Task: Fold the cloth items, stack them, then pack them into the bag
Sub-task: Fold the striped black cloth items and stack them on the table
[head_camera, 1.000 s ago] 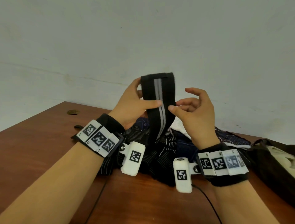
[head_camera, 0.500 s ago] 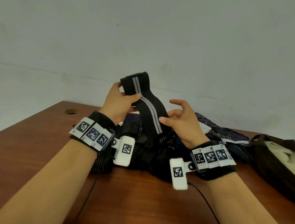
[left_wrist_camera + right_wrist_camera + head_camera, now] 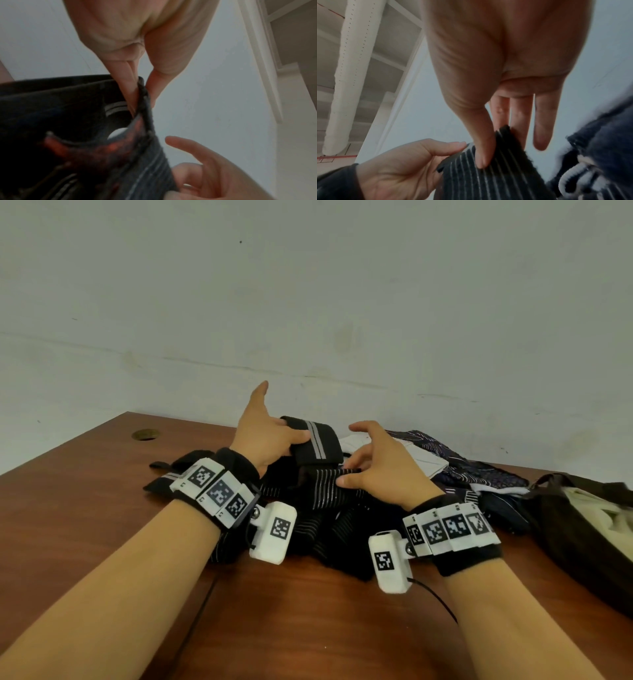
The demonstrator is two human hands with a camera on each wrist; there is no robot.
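Note:
A pile of dark cloth items (image 3: pixel 329 529) lies on the wooden table (image 3: pixel 85 508). My left hand (image 3: pixel 274 440) grips a black band with a grey stripe (image 3: pixel 317 440) just above the pile, thumb on its front and index finger pointing up. The left wrist view shows the fingers (image 3: pixel 130 86) pinching the band's edge (image 3: pixel 142 92). Beside it, my right hand (image 3: pixel 356 474) pinches a black pinstriped cloth (image 3: pixel 329 479). In the right wrist view its thumb (image 3: pixel 482 152) lies on that cloth's (image 3: pixel 501 169) front, with fingers behind. A dark bag (image 3: pixel 582 542) lies open at the right.
A white cloth (image 3: pixel 421 457) and a navy patterned cloth (image 3: pixel 479 470) lie behind the pile, toward the bag. A round cable hole (image 3: pixel 145 434) sits at the table's far left. A grey wall stands close behind. A thin black cable (image 3: pixel 435 597) trails from my right wrist.
Both hands have come down from in front of the wall to the pile. The left hand brought the striped band down; the right hand left the band and took the pinstriped cloth.

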